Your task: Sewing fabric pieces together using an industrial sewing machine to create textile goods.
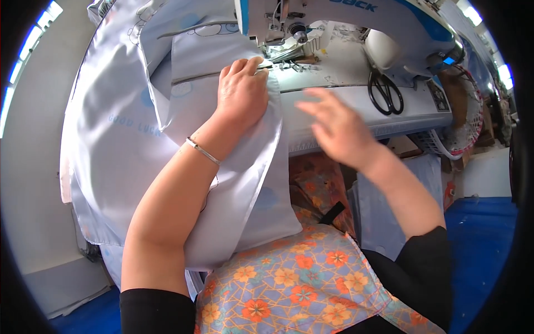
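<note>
Head cam view: biggest thing by far is the pale lilac cloth (128,172), filling the 7-to-12 o'clock side, its long folded edge slanting roughly from 1 down to 7. Next up is the white-and-blue sewing machine (339,14), sitting from 12 round to 2. Hands are well apart. Left hand (243,89) is the near one, lying palm-down on the cloth by its top right edge; can't tell whether it's pinching or just pressing. Right hand (342,131) is out at about 4 o'clock from the left, over the machine bed, fingers spread, a bit blurry, nothing visible in it, cloth off at its 9. Black-handled scissors (385,94) lie at its 1 to 2. Smallest but key imo: the presser foot area (275,40), just beyond the left fingertips, around their 1 o'clock.
</note>
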A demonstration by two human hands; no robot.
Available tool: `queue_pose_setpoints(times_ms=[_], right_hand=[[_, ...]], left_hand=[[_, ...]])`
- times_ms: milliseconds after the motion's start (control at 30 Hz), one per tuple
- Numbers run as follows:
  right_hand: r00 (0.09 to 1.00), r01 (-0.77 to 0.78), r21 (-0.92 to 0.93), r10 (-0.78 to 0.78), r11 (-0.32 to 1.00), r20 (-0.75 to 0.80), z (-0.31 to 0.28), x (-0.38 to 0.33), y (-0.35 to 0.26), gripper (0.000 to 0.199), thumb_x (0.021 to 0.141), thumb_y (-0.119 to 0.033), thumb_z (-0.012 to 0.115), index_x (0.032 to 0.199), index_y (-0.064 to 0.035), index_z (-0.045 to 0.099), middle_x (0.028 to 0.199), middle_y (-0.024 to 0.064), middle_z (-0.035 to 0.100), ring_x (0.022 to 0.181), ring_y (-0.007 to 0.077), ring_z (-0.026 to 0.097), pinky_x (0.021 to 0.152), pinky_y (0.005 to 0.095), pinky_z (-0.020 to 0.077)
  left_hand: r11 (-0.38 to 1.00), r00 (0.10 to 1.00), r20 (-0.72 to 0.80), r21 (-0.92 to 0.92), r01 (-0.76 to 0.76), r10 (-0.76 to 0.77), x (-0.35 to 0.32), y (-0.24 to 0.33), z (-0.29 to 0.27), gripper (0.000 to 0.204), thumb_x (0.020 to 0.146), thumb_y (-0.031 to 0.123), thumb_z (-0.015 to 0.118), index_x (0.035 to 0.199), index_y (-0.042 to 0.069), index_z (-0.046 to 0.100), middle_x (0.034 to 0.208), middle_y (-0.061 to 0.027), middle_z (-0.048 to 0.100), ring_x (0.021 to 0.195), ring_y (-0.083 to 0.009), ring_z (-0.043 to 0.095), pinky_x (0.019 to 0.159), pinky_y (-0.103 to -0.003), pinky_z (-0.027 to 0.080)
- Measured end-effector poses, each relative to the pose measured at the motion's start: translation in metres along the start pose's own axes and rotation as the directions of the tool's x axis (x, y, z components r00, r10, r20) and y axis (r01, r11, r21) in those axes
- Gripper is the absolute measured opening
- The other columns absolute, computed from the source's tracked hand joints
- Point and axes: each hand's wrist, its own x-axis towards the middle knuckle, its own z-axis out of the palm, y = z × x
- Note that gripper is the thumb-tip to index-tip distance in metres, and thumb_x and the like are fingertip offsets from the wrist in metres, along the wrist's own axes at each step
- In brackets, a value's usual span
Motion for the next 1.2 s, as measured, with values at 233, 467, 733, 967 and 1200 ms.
queue_pose_setpoints(times_ms=[233,467,733,967,1200], right_hand=[[0.976,0.123,0.03,-0.116,0.992,-0.186,0.056,0.021,-0.004,0.021,0.08,0.0,0.068,0.1,-0.0049,0.073,0.109,0.0118,0.071,0.098,0.0304,0.066,0.084,0.0391,0.0563],[0.973,0.063,0.176,-0.021,0.982,-0.231,0.05,-0.001,-0.016,0.03,0.081,0.005,0.061,0.109,-0.0038,0.067,0.121,0.0172,0.064,0.102,0.0346,0.065,0.093,0.0421,0.0549],[0.954,0.243,-0.028,-0.244,0.97,-0.177,0.059,-0.02,-0.021,0.031,0.075,-0.004,0.068,0.106,-0.0072,0.071,0.115,0.0099,0.066,0.112,0.0314,0.061,0.097,0.0459,0.0498],[0.978,0.154,0.253,-0.11,0.955,-0.179,0.043,-0.001,-0.024,0.025,0.072,0.001,0.07,0.096,-0.0055,0.074,0.093,0.0066,0.069,0.082,0.0283,0.066,0.072,0.0372,0.0543],[1.0,0.008,0.2,-0.002,0.98,-0.03,0.018,0.062,0.038,0.022,0.084,0.001,0.059,0.103,-0.0027,0.071,0.09,0.0136,0.066,0.079,0.0341,0.064,0.072,0.0404,0.0532]], left_hand=[[0.997,0.998,0.043,-0.066,-0.034,0.037,0.002,-0.005,-0.002,0.032,0.081,0.01,0.062,0.111,0.005,0.07,0.122,-0.0068,0.067,0.118,-0.0251,0.059,0.098,-0.044,0.048],[0.997,0.994,0.085,-0.025,-0.073,0.075,0.001,0.004,-0.013,0.032,0.084,0.005,0.061,0.115,0.002,0.068,0.126,-0.0097,0.063,0.116,-0.0308,0.06,0.098,-0.044,0.048],[0.987,0.987,0.02,-0.008,-0.159,0.16,0.002,0.0,-0.007,0.035,0.079,0.006,0.06,0.113,0.002,0.066,0.125,-0.009,0.065,0.116,-0.0276,0.059,0.098,-0.043,0.047],[0.997,0.992,0.096,-0.003,-0.076,0.076,0.006,0.007,-0.006,0.037,0.08,0.008,0.059,0.116,0.001,0.066,0.128,-0.0098,0.065,0.119,-0.027,0.057,0.101,-0.042,0.045],[0.999,0.995,0.1,-0.029,-0.024,0.026,0.006,0.011,-0.008,0.038,0.079,0.009,0.059,0.116,0.0,0.066,0.125,-0.0114,0.065,0.119,-0.0287,0.057,0.102,-0.043,0.045]])
